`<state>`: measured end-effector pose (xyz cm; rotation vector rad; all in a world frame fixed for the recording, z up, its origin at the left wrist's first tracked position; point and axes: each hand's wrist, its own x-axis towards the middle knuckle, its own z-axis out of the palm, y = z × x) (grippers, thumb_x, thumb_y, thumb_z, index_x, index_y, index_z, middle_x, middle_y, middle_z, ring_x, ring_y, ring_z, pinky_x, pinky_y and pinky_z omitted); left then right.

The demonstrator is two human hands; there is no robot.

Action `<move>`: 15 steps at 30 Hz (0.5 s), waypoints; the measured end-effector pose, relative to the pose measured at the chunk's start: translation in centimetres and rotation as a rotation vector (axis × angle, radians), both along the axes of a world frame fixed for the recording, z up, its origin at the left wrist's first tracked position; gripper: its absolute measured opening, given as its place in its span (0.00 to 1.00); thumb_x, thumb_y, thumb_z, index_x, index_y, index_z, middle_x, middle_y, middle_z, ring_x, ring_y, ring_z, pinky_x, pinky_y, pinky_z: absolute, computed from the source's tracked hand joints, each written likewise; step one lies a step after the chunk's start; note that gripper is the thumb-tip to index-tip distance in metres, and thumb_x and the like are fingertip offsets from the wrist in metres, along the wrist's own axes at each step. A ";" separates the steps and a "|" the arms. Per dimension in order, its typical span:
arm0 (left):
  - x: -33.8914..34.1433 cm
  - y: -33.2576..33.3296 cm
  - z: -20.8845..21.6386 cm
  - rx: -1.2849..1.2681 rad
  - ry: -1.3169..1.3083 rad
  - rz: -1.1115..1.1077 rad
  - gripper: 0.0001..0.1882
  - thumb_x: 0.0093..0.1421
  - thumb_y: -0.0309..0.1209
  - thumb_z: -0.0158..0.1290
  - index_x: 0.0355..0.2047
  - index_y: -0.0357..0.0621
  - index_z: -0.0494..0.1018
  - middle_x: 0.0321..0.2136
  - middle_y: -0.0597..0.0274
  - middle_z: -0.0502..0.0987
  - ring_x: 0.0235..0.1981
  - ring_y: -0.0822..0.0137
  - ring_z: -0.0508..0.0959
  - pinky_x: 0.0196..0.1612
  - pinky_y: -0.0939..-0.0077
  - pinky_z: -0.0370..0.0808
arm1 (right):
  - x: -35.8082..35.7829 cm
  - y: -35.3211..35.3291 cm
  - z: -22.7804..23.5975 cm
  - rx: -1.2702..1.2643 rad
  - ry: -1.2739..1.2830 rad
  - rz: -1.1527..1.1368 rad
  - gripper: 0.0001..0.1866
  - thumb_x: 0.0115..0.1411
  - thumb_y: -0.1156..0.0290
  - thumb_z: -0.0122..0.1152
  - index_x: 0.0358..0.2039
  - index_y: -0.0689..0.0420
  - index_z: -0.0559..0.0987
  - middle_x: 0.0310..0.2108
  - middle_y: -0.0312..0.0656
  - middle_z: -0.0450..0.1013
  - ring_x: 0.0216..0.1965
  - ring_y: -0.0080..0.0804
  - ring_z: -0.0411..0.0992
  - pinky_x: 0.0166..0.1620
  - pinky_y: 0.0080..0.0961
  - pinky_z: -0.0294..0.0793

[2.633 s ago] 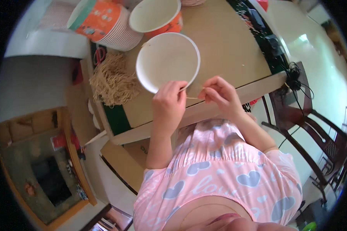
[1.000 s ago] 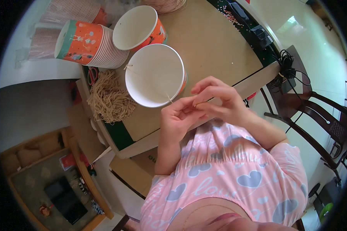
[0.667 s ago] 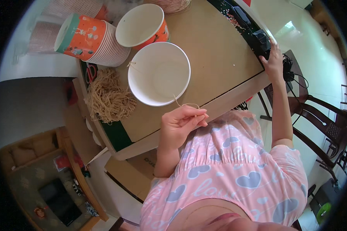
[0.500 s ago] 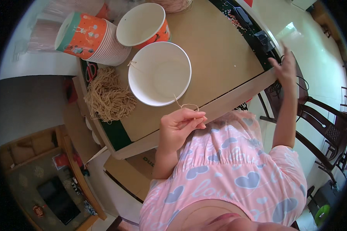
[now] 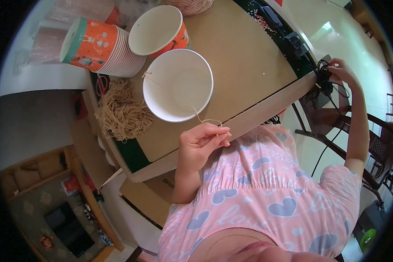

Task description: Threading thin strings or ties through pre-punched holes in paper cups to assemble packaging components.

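My left hand point(image 5: 204, 142) is closed in a pinch on a thin strand of tan twine point(image 5: 209, 121), whose loose end curls up beside the front rim of a white paper bucket point(image 5: 179, 85). The bucket stands on the table with its mouth toward me, and a short piece of the same twine is knotted through its left rim. Out to the right, my right hand point(image 5: 343, 73) has its fingers closed on a bundle of black cable point(image 5: 323, 78) just past the table edge. One cable hangs down from the bundle.
Left of the bucket lies a tangled heap of twine point(image 5: 124, 111), with red-handled scissors point(image 5: 102, 84) behind it. An orange bucket point(image 5: 155, 30) and a tilted stack of nested buckets point(image 5: 101, 46) stand farther back. Dark wooden chairs point(image 5: 373, 137) are at the right.
My right hand has moved outward to the right, from open over the table edge to closed on the black cables, which are now raised. My left hand keeps its pinch on the twine.
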<state>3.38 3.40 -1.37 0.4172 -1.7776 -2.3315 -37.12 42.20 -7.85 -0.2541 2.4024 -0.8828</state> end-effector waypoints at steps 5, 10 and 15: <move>0.4 -0.4 -0.6 0.022 0.015 -0.067 0.09 0.59 0.13 0.50 0.39 0.29 0.76 0.34 0.54 0.76 0.33 0.68 0.79 0.39 0.79 0.79 | -2.5 -0.7 0.0 0.046 0.078 0.031 0.08 0.59 0.69 0.54 0.30 0.61 0.74 0.15 0.32 0.65 0.15 0.19 0.63 0.16 0.19 0.59; 0.4 -0.2 -0.6 0.027 0.005 -0.068 0.09 0.59 0.14 0.50 0.39 0.29 0.75 0.35 0.54 0.76 0.34 0.67 0.80 0.39 0.79 0.79 | 0.2 -6.7 2.7 0.158 0.145 0.071 0.07 0.57 0.71 0.53 0.30 0.62 0.75 0.16 0.35 0.68 0.15 0.22 0.66 0.16 0.19 0.61; 0.3 -0.2 -0.7 0.046 0.003 -0.069 0.09 0.59 0.13 0.50 0.39 0.29 0.76 0.35 0.53 0.76 0.34 0.67 0.80 0.39 0.78 0.79 | 5.8 -12.8 4.8 0.211 0.346 0.205 0.05 0.55 0.75 0.53 0.32 0.61 0.75 0.20 0.42 0.71 0.20 0.28 0.72 0.24 0.29 0.72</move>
